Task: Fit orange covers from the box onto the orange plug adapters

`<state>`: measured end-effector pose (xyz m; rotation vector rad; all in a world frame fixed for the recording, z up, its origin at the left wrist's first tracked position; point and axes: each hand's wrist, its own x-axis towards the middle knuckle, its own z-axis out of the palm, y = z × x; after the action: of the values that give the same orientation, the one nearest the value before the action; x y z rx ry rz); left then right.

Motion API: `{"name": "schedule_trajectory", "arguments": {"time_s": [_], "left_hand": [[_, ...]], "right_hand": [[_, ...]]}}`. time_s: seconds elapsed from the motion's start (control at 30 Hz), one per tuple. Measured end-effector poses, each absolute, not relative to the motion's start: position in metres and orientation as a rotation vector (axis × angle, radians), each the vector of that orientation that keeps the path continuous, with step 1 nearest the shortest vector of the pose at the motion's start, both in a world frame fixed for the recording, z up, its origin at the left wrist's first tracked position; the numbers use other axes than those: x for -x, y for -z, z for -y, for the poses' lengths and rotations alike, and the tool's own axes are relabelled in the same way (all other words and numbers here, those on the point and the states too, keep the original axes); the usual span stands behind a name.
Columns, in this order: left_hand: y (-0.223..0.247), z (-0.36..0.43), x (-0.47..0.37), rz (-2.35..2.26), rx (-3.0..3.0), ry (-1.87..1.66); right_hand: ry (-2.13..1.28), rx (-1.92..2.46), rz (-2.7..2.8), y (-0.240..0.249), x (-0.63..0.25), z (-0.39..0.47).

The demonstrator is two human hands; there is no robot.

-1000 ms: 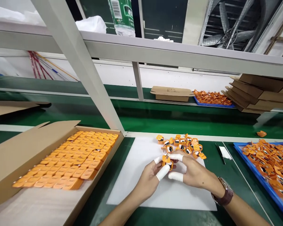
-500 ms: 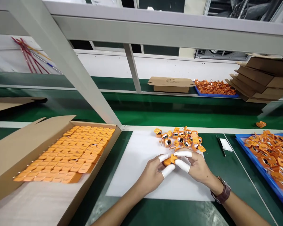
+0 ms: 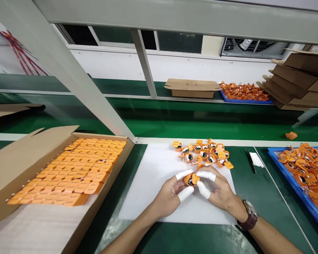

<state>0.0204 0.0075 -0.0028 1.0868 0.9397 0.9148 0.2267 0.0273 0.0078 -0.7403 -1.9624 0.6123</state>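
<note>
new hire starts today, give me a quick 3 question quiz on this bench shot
1. True or false: both hands pinch one orange part.
2. What covers the fingertips of the left hand?
3. The cardboard box of neatly laid orange parts lies on which side of the white sheet: A left, B right?

Key: 1 true. 2 white finger cots; the right hand wears them too. 3 A.

Single head view: your camera looks forward and down from above the bench, close on your hands at 6 o'clock, white sheet centre, cardboard box at 9, blue tray at 3.
</note>
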Motion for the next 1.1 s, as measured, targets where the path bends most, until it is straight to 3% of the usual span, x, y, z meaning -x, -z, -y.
{"name": "schedule_trajectory", "arguments": {"time_s": [0.4, 0.7, 0.97, 1.1], "left_hand": [[0.014, -0.008, -0.023, -1.078, -1.053, -1.04], [0.01, -0.008, -0.019, -0.934, -1.037, -0.961], [0.021, -0.004, -0.018, -1.155, -1.726, -1.239], [0.022, -0.006, -0.014, -1.057, -1.964, -1.376]], "right_hand": [[-0.546, 0.705, 1.915, 0.001, -0.216, -0.026], [-0.637, 0.7, 1.9, 0.009, -0.215, -0.023], [-1.298, 0.94, 1.48, 0.012, -0.22, -0.026], [-1.424, 1.046, 1.365, 0.008, -0.221, -0.026]]}}
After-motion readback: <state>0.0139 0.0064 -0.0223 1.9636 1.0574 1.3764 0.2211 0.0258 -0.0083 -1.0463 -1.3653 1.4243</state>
